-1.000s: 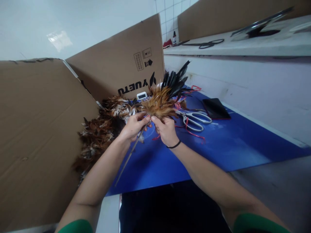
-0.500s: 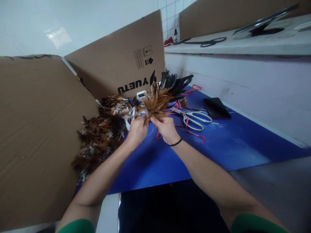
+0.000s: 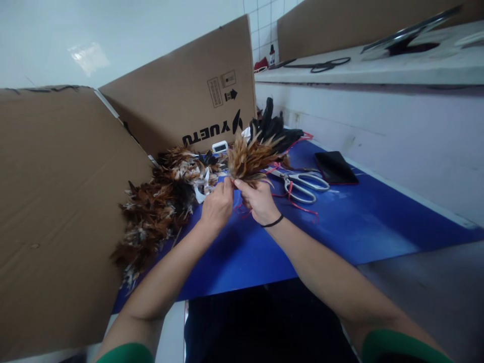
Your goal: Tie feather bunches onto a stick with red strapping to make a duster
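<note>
A bunch of golden-brown feathers [image 3: 247, 157] fans out above my hands, with its quill ends gathered low. My right hand [image 3: 260, 201], a black band at its wrist, is closed around the base of this bunch. Beside it, my left hand [image 3: 218, 202] pinches at the same base, fingertips close to my right thumb; what lies between them is partly hidden. Thin red string [image 3: 244, 209] trails below the fingers. Black feathers [image 3: 272, 128] show just behind the bunch. White-handled scissors [image 3: 304, 186] lie to the right of my right hand.
A heap of brown feathers [image 3: 151, 217] lies along the left cardboard panel [image 3: 56, 201]. Another cardboard panel [image 3: 181, 91] stands behind. On the blue table [image 3: 340, 227] rest a dark flat object [image 3: 336, 167] and a small white device [image 3: 220, 146]. Black scissors [image 3: 328, 65] lie on the ledge.
The feather bunch has turned a little in my fingers, and its feathers spread differently. My left hand has shifted slightly; both hands remain at the base.
</note>
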Motion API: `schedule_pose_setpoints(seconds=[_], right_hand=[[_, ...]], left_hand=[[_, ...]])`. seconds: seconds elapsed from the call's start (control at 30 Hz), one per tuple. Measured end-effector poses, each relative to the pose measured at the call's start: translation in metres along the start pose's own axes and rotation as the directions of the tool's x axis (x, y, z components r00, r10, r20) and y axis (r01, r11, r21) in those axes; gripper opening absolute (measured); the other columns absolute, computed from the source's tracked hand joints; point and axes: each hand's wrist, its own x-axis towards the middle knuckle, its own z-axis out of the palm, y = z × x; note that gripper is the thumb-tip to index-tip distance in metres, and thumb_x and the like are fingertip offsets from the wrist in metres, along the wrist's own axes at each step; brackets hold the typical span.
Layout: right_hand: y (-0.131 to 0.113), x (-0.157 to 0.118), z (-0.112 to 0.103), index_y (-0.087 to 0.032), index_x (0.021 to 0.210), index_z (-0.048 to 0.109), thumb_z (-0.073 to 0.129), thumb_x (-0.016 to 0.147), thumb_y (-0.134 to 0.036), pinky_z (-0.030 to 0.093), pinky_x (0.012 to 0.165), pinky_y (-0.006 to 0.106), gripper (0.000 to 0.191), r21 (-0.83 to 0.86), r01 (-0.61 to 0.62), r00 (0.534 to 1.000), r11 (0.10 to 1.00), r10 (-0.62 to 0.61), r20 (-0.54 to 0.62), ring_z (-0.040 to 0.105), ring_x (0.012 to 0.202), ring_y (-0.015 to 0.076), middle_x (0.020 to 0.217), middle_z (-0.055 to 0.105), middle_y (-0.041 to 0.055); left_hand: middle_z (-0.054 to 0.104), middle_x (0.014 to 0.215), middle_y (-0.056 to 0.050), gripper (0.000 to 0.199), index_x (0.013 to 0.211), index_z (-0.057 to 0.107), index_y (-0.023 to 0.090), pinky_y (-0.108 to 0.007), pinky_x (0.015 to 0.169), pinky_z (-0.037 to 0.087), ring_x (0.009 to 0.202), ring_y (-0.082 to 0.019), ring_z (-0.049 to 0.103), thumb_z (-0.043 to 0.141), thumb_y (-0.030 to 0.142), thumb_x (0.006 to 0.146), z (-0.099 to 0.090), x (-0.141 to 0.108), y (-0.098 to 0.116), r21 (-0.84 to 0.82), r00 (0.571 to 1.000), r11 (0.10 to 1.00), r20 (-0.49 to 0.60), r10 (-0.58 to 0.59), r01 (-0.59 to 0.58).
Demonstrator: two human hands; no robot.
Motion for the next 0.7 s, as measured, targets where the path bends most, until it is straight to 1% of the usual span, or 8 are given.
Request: schedule_pose_setpoints(seconds=[0.07,0.2,0.3,0.43,0.5,0.57,0.63,0.7], right_hand=[[-0.001,-0.001,0.001,-0.022,0.055,0.039,0.076,0.062,-0.047,0.019,0.034,0.022,0.045,0.083,-0.056,0.998,0.995,0.056,0.000,0.022,0.036,0.0035,0.043,0.028,-0.0107],[-0.003,-0.003,0.001,-0.020,0.057,0.044,0.077,0.062,-0.047,0.019,0.034,0.022,0.043,0.086,-0.014,1.000,0.996,0.013,0.007,0.024,0.037,0.0036,0.043,0.031,-0.0104],[-0.001,-0.002,0.000,-0.020,0.057,0.045,0.075,0.066,-0.045,0.025,0.036,0.022,0.041,0.047,0.062,0.998,0.997,-0.062,0.009,0.029,0.039,0.0047,0.045,0.035,-0.0089],[0.008,0.002,-0.004,-0.018,0.059,0.055,0.073,0.072,-0.042,0.042,0.049,0.024,0.032,-0.048,0.186,0.983,0.981,-0.185,0.016,0.047,0.049,0.0090,0.053,0.052,-0.0031],[0.013,0.004,-0.006,-0.018,0.065,0.062,0.072,0.073,-0.042,0.048,0.060,0.027,0.027,-0.103,0.224,0.974,0.969,-0.224,0.010,0.056,0.059,0.0125,0.062,0.062,0.0002],[0.016,0.005,-0.005,-0.017,0.067,0.065,0.073,0.071,-0.041,0.051,0.069,0.031,0.025,-0.168,0.248,0.968,0.954,-0.252,-0.005,0.061,0.067,0.0158,0.068,0.067,0.0017],[0.016,0.004,-0.003,-0.018,0.064,0.065,0.075,0.070,-0.041,0.051,0.074,0.033,0.026,-0.199,0.249,0.967,0.948,-0.256,-0.010,0.063,0.073,0.0183,0.070,0.068,0.0025],[0.013,0.002,0.000,-0.018,0.066,0.067,0.073,0.071,-0.042,0.052,0.077,0.034,0.025,-0.136,0.227,0.973,0.964,-0.231,-0.014,0.065,0.077,0.0197,0.074,0.070,0.0034]], left_hand=[[0.067,0.091,-0.014,0.035,0.118,0.057,0.010,-0.029,0.074,0.052,0.083,-0.020,0.066,0.035,0.027,0.097,-0.002,-0.001,-0.001,-0.127,0.997,0.992,-0.072,0.006,-0.016],[0.068,0.088,-0.008,0.027,0.101,0.060,0.016,-0.027,0.077,0.049,0.082,-0.017,0.065,0.039,0.031,0.097,-0.012,0.001,-0.003,-0.418,0.989,0.908,-0.137,-0.060,-0.003],[0.063,0.069,0.000,0.021,0.088,0.057,0.018,-0.023,0.065,0.045,0.062,-0.012,0.060,0.045,0.033,0.094,-0.018,0.005,-0.005,-0.600,0.988,0.792,-0.018,-0.151,0.110],[0.061,0.064,0.003,0.017,0.090,0.055,0.018,-0.021,0.058,0.042,0.050,-0.009,0.054,0.046,0.032,0.093,-0.022,0.012,-0.009,-0.732,0.981,0.653,0.131,-0.143,0.193],[0.062,0.062,0.002,0.020,0.096,0.058,0.017,-0.022,0.060,0.044,0.051,-0.011,0.056,0.045,0.032,0.094,-0.022,0.013,-0.010,-0.694,0.975,0.685,0.167,-0.146,0.221],[0.063,0.061,0.000,0.024,0.102,0.061,0.016,-0.024,0.064,0.046,0.058,-0.014,0.061,0.046,0.031,0.094,-0.020,0.013,-0.010,-0.589,0.973,0.774,0.145,-0.180,0.230],[0.069,0.072,-0.005,0.027,0.109,0.064,0.015,-0.026,0.070,0.048,0.070,-0.017,0.066,0.047,0.028,0.094,-0.013,0.009,-0.008,-0.480,0.981,0.857,0.044,-0.190,0.188],[0.072,0.087,-0.010,0.031,0.115,0.063,0.014,-0.028,0.076,0.049,0.081,-0.019,0.068,0.045,0.027,0.094,-0.003,0.004,-0.004,-0.410,0.986,0.906,-0.075,-0.149,0.106]])
